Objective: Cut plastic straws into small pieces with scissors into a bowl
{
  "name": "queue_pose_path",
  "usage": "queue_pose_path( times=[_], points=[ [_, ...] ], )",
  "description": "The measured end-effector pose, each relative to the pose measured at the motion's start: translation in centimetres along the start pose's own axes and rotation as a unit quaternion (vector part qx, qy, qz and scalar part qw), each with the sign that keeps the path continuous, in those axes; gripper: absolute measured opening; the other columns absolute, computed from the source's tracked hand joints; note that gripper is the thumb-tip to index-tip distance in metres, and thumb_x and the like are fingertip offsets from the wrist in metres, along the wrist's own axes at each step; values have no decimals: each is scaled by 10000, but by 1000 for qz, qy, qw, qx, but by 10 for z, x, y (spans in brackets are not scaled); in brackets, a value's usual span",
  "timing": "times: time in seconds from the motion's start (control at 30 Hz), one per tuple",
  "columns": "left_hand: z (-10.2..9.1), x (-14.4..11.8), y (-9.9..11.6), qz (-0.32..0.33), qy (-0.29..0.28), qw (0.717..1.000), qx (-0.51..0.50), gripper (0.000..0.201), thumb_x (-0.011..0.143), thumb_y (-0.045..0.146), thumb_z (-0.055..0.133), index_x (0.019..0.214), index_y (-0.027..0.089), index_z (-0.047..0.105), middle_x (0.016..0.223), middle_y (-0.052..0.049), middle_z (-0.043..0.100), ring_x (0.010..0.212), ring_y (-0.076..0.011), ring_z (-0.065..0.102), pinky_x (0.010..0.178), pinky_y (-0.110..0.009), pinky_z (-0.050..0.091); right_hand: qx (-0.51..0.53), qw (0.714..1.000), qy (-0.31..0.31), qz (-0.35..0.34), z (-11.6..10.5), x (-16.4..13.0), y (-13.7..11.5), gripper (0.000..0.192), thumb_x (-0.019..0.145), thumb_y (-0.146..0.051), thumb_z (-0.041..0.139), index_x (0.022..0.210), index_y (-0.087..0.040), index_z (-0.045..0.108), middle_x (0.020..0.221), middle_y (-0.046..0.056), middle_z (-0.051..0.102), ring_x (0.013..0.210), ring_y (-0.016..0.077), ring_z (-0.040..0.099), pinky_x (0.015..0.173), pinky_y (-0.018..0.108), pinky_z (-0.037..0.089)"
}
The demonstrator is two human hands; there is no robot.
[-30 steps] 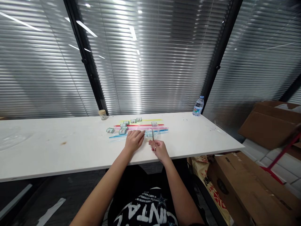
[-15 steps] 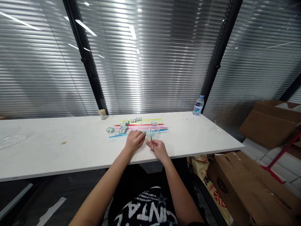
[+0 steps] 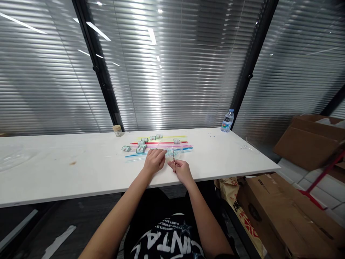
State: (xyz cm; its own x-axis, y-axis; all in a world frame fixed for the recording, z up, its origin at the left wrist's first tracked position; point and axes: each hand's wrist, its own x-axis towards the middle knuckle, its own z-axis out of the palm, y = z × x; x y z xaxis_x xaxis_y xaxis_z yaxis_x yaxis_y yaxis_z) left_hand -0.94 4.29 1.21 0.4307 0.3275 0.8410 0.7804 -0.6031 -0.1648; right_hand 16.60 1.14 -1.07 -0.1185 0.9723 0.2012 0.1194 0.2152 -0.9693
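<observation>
My right hand (image 3: pixel 182 170) is closed around a pair of scissors (image 3: pixel 174 162), their blades pointing away from me. At the blades lies a clear plastic bag (image 3: pixel 170 153) with a teal-patterned piece showing in it. My left hand (image 3: pixel 154 160) pinches the bag's left edge, though its fingertips are partly hidden. Just beyond both hands, blue straws (image 3: pixel 187 148), a red straw (image 3: pixel 151 143) and yellow straws (image 3: pixel 178 136) lie sideways. Several small green-and-white printed rolls (image 3: pixel 140 150) rest on and around them.
The white table (image 3: pixel 81 172) runs along a wall of blinds. A lidded cup (image 3: pixel 117 130) stands at the back left, a water bottle (image 3: pixel 227 121) at the back right. Clear plastic (image 3: pixel 13 158) lies far left. Cardboard boxes (image 3: pixel 291 208) stand on the floor at right.
The scissors and my right hand have shifted very slightly to the right, the blades tilting a little. My left hand stays nearly in place.
</observation>
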Motion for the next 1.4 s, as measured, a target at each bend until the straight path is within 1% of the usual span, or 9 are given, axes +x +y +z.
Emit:
queue_pose_path(
  times=[0.2, 0.33, 0.53, 0.73, 0.8, 0.93, 1.03, 1.3, 1.4],
  points=[
    [0, 1, 1, -10, 5, 1000, -10, 259, 817, 87, 471, 1020, 201, 586, 879, -74, 698, 793, -207, 628, 691, -338, 416, 30, 1000, -2, 4, 0, -1, -3, 432, 727, -588, 665, 662, -162, 630, 517, -34, 429, 508, 106, 353, 496, 235, 283],
    [0, 1, 0, 6, 29, 999, -25, 289, 811, 64, 480, 1053, 190, 575, 879, -82, 694, 791, -208, 628, 697, -339, 435, 51, 999, -4, 12, 0, -1, -5, 405, 728, -558, 673, 648, -165, 615, 528, -28, 465, 518, 110, 380, 503, 236, 297],
    [2, 0, -3, 26, 61, 997, -44, 302, 811, 50, 501, 1071, 188, 566, 905, -87, 693, 821, -209, 634, 711, -339, 466, 30, 999, 8, 13, 0, -1, -5, 411, 738, -566, 662, 669, -162, 637, 544, -20, 499, 529, 123, 432, 522, 245, 325],
    [3, 0, -4, 25, 61, 997, -33, 284, 826, 60, 504, 1068, 191, 574, 911, -88, 704, 801, -206, 638, 699, -343, 471, 27, 1000, 16, -2, 0, 0, -1, 472, 773, -593, 623, 580, -167, 559, 516, -21, 471, 512, 112, 408, 512, 241, 300],
    [2, 0, -4, 22, 59, 998, -24, 272, 831, 67, 505, 1061, 191, 579, 913, -87, 708, 799, -207, 639, 695, -343, 469, 29, 999, 23, 5, 0, 1, 1, 492, 784, -605, 604, 565, -170, 540, 508, -23, 462, 503, 107, 393, 509, 241, 297],
    [0, 1, -3, 18, 52, 998, -4, 253, 840, 78, 502, 1048, 192, 589, 920, -79, 717, 799, -205, 648, 691, -343, 457, 38, 999, 11, 27, 0, 2, 3, 490, 796, -621, 580, 609, -168, 570, 516, -25, 472, 489, 104, 392, 501, 239, 299],
    [0, 2, -3, 20, 46, 999, 6, 257, 845, 86, 492, 1056, 191, 595, 918, -78, 722, 794, -202, 654, 693, -345, 443, 30, 999, -7, 15, -1, 1, 1, 483, 786, -616, 600, 606, -171, 553, 521, -25, 477, 497, 106, 407, 502, 238, 297],
    [2, -1, -5, 24, 33, 999, -8, 282, 851, 91, 467, 1082, 196, 590, 922, -80, 721, 793, -199, 657, 688, -347, 432, 53, 999, -5, 7, -2, -2, -1, 436, 775, -601, 625, 717, -170, 605, 538, -29, 492, 512, 118, 436, 509, 242, 306],
    [2, -1, -5, 23, 32, 999, -21, 297, 848, 87, 465, 1093, 199, 587, 918, -83, 718, 795, -200, 653, 681, -344, 435, 52, 999, -12, 2, -3, -2, 0, 431, 783, -592, 620, 700, -170, 604, 537, -26, 497, 512, 118, 439, 515, 246, 312]
  ],
)
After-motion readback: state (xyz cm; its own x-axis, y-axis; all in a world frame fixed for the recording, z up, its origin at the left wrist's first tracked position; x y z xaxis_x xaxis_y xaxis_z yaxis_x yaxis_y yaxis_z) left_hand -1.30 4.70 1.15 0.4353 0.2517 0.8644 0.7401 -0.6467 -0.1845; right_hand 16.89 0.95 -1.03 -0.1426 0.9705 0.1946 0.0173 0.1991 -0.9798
